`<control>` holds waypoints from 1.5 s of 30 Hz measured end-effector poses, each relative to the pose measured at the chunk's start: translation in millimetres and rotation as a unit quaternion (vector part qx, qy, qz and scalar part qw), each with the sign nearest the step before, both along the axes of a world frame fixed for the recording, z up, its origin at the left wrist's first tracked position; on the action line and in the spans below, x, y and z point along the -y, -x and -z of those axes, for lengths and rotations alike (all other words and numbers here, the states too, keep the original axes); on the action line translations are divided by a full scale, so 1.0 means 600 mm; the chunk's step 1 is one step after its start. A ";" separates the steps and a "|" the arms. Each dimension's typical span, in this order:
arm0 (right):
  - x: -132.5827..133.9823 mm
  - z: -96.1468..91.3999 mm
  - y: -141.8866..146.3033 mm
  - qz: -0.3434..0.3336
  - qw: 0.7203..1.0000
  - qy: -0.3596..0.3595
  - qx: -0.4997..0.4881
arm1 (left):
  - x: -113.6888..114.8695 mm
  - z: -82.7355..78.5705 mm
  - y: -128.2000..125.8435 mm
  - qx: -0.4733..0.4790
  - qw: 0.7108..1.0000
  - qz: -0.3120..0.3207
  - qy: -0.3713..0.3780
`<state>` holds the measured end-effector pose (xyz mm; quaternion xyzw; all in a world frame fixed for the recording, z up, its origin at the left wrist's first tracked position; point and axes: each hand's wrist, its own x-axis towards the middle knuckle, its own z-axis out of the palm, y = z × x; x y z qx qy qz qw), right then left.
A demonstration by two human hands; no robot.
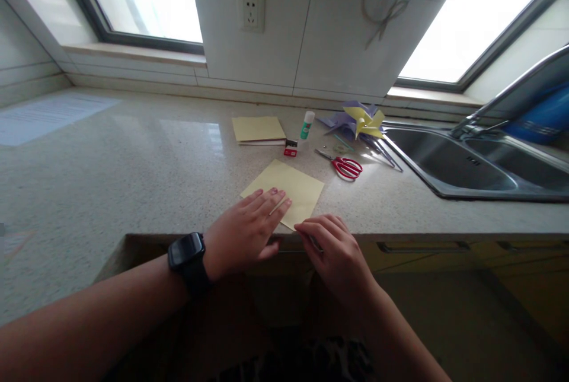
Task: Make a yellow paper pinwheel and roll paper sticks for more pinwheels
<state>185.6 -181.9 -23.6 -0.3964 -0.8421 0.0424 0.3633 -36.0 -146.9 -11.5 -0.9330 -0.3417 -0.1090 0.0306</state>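
Note:
A square sheet of yellow paper [296, 185] lies turned cornerwise at the front of the counter, its near corner at the edge. Flat across its left part rests my left hand [244, 231], fingers stretched out, a dark watch on the wrist. My right hand [335, 251] pinches the paper's near corner between thumb and forefinger. Just behind the sheet are a small red and black box [290, 147], a glue stick [306, 125] standing upright with a white cap, and red-handled scissors [347, 166] lying closed.
A stack of yellow paper [258, 129] lies behind the sheet. Yellow and purple paper pinwheels [363, 121] lie near the sink [448, 165] on the right, beside a tape roll [341, 149]. White printed paper [53, 114] lies far left. The counter's front edge runs under my hands.

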 end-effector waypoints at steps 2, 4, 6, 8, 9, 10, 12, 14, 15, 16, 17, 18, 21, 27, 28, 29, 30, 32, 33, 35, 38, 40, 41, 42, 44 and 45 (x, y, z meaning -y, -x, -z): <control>0.001 0.001 0.000 -0.001 1.000 0.007 0.001 | 0.000 -0.002 0.000 0.001 1.000 -0.001 0.003; 0.002 0.001 0.000 -0.002 1.000 0.010 0.001 | 0.000 -0.004 0.001 0.001 1.000 0.008 0.004; 0.003 0.000 0.000 -0.004 1.000 0.010 -0.001 | 0.000 -0.007 0.002 -0.006 1.000 0.020 0.013; 0.003 0.001 0.000 -0.004 1.000 0.005 -0.002 | 0.001 -0.010 0.002 -0.015 0.999 0.023 0.027; 0.004 0.001 -0.001 -0.005 1.000 0.003 -0.001 | 0.001 -0.011 0.003 -0.019 0.999 0.020 0.033; 0.004 0.002 -0.001 -0.005 1.000 0.000 0.001 | 0.001 -0.012 0.003 -0.023 0.999 0.018 0.038; 0.003 0.004 -0.001 -0.006 1.000 -0.005 0.004 | 0.001 -0.014 0.003 -0.027 0.999 0.015 0.044; 0.003 0.006 -0.002 -0.005 1.000 -0.008 0.008 | 0.001 -0.016 0.003 -0.030 0.998 0.014 0.047; 0.003 0.006 -0.001 -0.004 1.000 -0.010 0.009 | 0.001 -0.016 0.003 -0.031 0.998 0.013 0.047; 0.003 0.007 -0.001 -0.001 1.000 -0.010 0.010 | 0.001 -0.017 0.003 -0.032 0.998 0.013 0.047; 0.003 0.007 0.000 0.001 1.000 -0.011 0.011 | 0.001 -0.017 0.002 -0.033 0.998 0.012 0.046; 0.003 0.007 0.001 0.003 1.000 -0.012 0.012 | 0.001 -0.017 0.002 -0.034 0.998 0.012 0.045; 0.004 0.006 0.002 0.009 1.000 -0.016 0.018 | 0.001 -0.017 0.000 -0.035 0.998 0.012 0.042; 0.006 0.008 0.001 0.014 0.999 -0.016 0.031 | 0.002 -0.016 0.000 -0.038 0.998 0.013 0.042; 0.006 0.009 0.001 0.016 0.999 -0.019 0.033 | 0.002 -0.016 0.001 -0.038 0.998 0.014 0.041; 0.006 0.009 0.001 0.018 0.999 -0.023 0.035 | 0.002 -0.016 0.001 -0.037 0.998 0.015 0.040; 0.007 0.010 0.001 0.018 0.999 -0.026 0.037 | 0.001 -0.015 0.001 -0.036 0.998 0.015 0.039; 0.008 0.011 0.001 0.018 0.999 -0.030 0.035 | 0.001 -0.015 0.001 -0.035 0.999 0.015 0.038; 0.009 0.011 0.001 0.017 0.999 -0.032 0.034 | 0.001 -0.015 0.001 -0.034 0.999 0.014 0.038; 0.009 0.012 0.001 0.016 0.999 -0.035 0.031 | 0.001 -0.015 0.001 -0.033 0.999 0.013 0.036; 0.009 0.011 -0.001 0.013 0.999 -0.031 0.026 | 0.001 -0.015 0.001 -0.031 0.999 0.017 0.033; 0.008 0.009 -0.003 0.017 0.999 -0.025 0.018 | 0.002 -0.015 0.002 -0.031 0.999 0.017 0.033; 0.007 0.009 -0.004 0.023 0.999 -0.024 0.015 | 0.002 -0.015 0.003 -0.031 0.999 0.016 0.033; 0.006 0.009 -0.006 0.028 0.999 -0.024 0.015 | 0.002 -0.015 0.003 -0.031 0.999 0.014 0.033; 0.005 0.009 -0.010 0.038 0.999 -0.026 0.017 | 0.002 -0.014 0.003 -0.030 0.999 0.012 0.031; 0.005 0.009 -0.012 0.039 0.999 -0.026 0.018 | 0.002 -0.013 0.003 -0.030 0.999 0.012 0.030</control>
